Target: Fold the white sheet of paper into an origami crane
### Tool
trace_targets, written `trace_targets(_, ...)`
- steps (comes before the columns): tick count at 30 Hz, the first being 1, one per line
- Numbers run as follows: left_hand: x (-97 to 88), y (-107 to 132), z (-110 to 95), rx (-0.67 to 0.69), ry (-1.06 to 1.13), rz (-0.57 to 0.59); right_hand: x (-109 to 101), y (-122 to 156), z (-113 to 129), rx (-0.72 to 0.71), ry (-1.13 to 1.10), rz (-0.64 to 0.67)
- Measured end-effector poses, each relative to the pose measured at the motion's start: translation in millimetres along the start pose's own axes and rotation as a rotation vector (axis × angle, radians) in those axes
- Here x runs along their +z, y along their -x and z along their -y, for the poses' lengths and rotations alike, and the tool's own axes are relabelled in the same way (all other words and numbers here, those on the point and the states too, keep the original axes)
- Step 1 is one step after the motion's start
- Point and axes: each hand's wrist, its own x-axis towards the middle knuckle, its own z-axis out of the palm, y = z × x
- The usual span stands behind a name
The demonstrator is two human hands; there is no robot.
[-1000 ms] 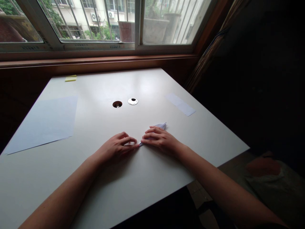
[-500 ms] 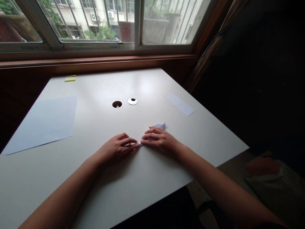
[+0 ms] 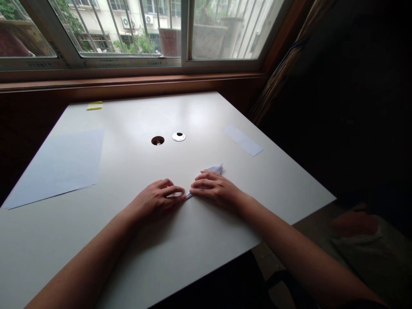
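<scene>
The paper (image 3: 215, 169) lay on the desk (image 3: 180, 253), on the near side of the hole (image 3: 157, 140) and somewhat to its right. It was a slim, pointed, folded piece. Its long axis ran slantwise, with one tip pointing away from the hole to the right and the other pointing back toward the person, nearly below the hole. Most of it was covered.

The right hand (image 3: 215, 189) lay palm down along that axis with its fingers flat over the middle. Its grip was open and enclosed nothing; it was simply pressing. The left hand (image 3: 157, 199) sat almost straight below the hole, fingers half curled, with the index tip reaching rightward to the paper's near tip. The thumb was hidden (tucked beneath the fingers, it seemed), so I could not tell whether that grip pinched the tip or only pressed on it.

The right hand covered the bulk of the paper. The left touched only its end, so the paper lay to the left hand's right.

A metal cap (image 3: 178, 136) sat just right of the hole. Loose sheets (image 3: 61, 165) lay well to the left of the hole. A yellow note (image 3: 94, 105) lay beyond the hole and to the left, by the desk's far edge. A pale strip (image 3: 243, 140) lay well to the right of the hole.
</scene>
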Motion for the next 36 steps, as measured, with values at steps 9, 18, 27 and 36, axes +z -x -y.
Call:
trace_targets(9,-2.0,0.9,0.0,0.018,0.058,0.018,-0.8,0.4,-0.2,-0.002,-0.013,-0.017)
trace_targets(18,-2.9,1.1,-2.0,0.039,0.128,-0.01,-0.3,1.1,-1.1,0.002,-0.024,-0.006)
trace_targets(27,-4.2,7.1,-0.7,-0.044,0.239,-0.087,-1.4,0.7,-0.1,-0.005,-0.02,-0.012)
trace_targets(36,-1.8,0.1,-4.1,0.027,0.066,0.03,1.3,1.6,-1.4,-0.001,-0.032,-0.036)
